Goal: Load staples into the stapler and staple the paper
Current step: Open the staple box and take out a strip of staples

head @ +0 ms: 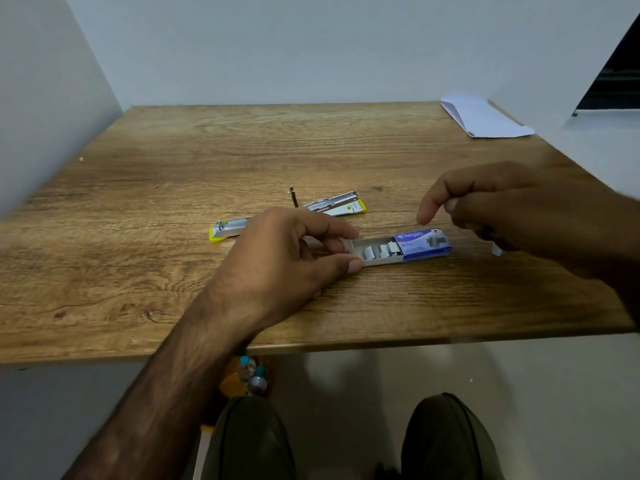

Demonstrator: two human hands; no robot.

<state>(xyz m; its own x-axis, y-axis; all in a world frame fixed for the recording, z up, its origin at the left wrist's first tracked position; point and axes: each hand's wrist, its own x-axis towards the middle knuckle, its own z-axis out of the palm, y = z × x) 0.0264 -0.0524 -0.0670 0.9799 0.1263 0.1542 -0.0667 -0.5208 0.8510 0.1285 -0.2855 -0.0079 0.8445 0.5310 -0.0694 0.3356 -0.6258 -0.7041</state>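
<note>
A blue staple box (422,244) lies on the wooden table (138,216), its white inner tray (377,252) slid out to the left with several staple strips showing. My left hand (294,254) pinches the tray's left end between thumb and fingers. My right hand (512,209) hovers just above the box's right end, fingers curled, thumb and forefinger apart; whether it holds anything I cannot tell. Behind my left hand the yellow and metal stapler (332,206) lies opened out flat, partly hidden. Folded white paper (485,119) rests at the far right corner.
Grey walls close the table at the left and back. The table's front edge runs above my knees (346,441). Under the table stands an orange container with bottles (249,375).
</note>
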